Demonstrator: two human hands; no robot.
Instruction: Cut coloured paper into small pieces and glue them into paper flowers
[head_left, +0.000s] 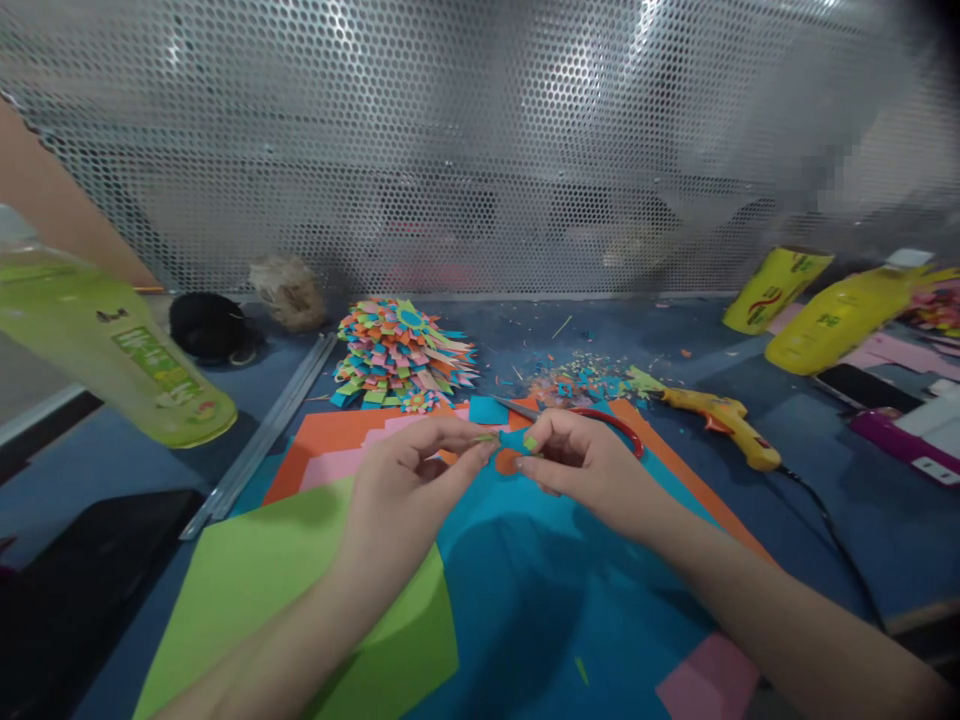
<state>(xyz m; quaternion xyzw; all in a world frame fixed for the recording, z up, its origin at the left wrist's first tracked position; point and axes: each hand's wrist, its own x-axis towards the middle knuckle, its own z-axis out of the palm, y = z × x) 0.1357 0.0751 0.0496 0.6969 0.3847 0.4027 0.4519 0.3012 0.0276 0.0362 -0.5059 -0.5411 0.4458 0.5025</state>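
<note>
My left hand (427, 470) and my right hand (581, 460) meet above the stacked coloured sheets. Each has thumb and fingers pinched together. Between their fingertips is a small paper piece with a blue part (513, 438) and an orange rounded part (507, 461); the fingers cover some of it, and a bit of green shows by my left fingertips. Just beyond the hands lies a small blue paper piece (487, 410). Red-handled scissors (626, 428) rest behind my right hand, partly hidden by it. Under my hands spread a large blue sheet (517, 580) and a green sheet (277, 560).
A pile of coloured paper pieces (397, 355) stands beyond my left hand. Paper scraps (581, 382) lie to its right, near a yellow glue gun (727, 425) with a black cord. Bottles stand at both sides. Clear glue sticks (262, 440) and a black phone-like slab (97, 590) lie left.
</note>
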